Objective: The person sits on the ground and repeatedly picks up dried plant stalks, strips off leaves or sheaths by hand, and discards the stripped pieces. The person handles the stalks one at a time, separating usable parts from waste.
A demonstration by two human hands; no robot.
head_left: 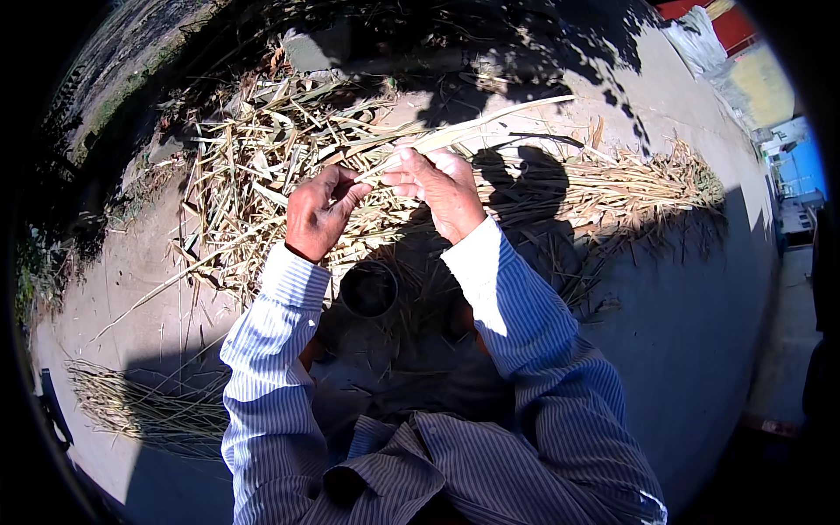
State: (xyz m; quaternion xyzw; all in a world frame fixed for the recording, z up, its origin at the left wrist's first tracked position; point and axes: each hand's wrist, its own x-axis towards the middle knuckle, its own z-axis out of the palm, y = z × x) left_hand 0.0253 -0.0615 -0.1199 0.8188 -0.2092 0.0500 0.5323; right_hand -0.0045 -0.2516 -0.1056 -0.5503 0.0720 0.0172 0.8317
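A long, pale dry stalk with a leaf blade (490,120) runs between my hands and points up to the right. My left hand (317,213) is closed, thumb and fingers pinching its lower end. Farther along, my right hand (444,194) grips it between thumb and bent fingers. Both hands are over a loose heap of dry stalks and leaves (249,166). Just below and between my wrists stands a dark round pot (367,290), its inside in deep shade.
A bundle of dry stalks (639,185) lies to the right, and another bundle (153,398) at the lower left. A stone block (317,51) sits at the far side. White sheeting (697,42) lies at the upper right. Shadows fall across the concrete ground (682,289).
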